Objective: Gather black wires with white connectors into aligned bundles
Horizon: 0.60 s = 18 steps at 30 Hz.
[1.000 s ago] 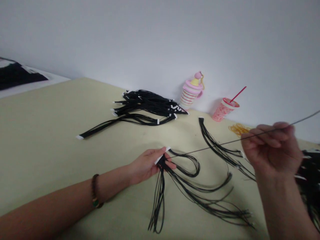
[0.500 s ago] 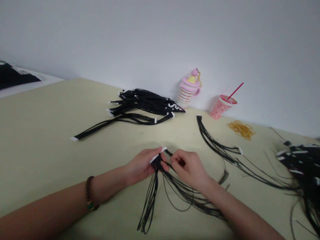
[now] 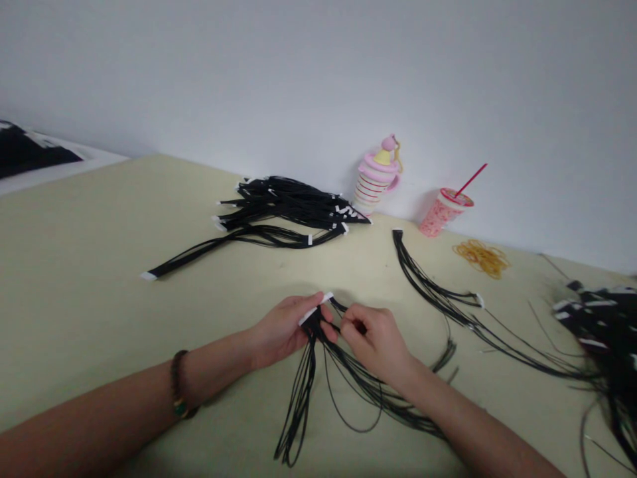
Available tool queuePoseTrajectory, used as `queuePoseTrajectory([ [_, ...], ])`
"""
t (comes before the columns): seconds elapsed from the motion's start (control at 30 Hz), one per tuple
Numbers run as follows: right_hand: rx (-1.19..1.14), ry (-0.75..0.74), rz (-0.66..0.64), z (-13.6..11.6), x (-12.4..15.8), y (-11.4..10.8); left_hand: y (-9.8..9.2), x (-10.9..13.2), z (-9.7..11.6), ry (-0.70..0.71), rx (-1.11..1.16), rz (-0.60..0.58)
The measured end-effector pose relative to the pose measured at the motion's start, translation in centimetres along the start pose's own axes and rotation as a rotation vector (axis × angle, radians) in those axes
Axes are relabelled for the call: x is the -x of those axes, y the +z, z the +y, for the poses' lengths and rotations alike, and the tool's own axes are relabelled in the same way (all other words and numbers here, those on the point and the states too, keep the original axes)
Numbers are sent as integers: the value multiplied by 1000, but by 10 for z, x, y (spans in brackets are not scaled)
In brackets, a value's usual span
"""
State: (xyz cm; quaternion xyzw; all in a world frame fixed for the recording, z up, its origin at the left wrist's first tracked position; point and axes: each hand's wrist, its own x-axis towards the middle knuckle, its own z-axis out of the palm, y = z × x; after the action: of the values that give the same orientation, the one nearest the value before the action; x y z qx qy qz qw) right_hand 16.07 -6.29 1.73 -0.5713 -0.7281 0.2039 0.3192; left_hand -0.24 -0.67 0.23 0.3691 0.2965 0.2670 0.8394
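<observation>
Near the middle of the table, my left hand grips a wire harness by its long white connector, thumb on top. Black wires fan out from the connector, one bunch hanging toward me and another running right beneath my right forearm. My right hand is closed just right of the connector, thumb and forefinger pinched on thin black wires of the same harness. The fingertips partly hide where those wires pass. A beaded bracelet circles my left wrist.
Behind lies a pile of black wire harnesses, with a single harness in front. A striped cup, a pink cup with straw and yellow rubber bands stand along the wall. More harnesses heap at the right.
My right hand has shifted very slightly right and down, still pinching the wires. My left hand and the connector stay practically in place.
</observation>
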Motion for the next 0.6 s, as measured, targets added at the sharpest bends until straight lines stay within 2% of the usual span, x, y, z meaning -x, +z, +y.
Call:
queuePoseTrajectory([
  [0.6, 33, -30, -23, 0, -2, 2, 2, 0, 2, 3, -45, -2],
])
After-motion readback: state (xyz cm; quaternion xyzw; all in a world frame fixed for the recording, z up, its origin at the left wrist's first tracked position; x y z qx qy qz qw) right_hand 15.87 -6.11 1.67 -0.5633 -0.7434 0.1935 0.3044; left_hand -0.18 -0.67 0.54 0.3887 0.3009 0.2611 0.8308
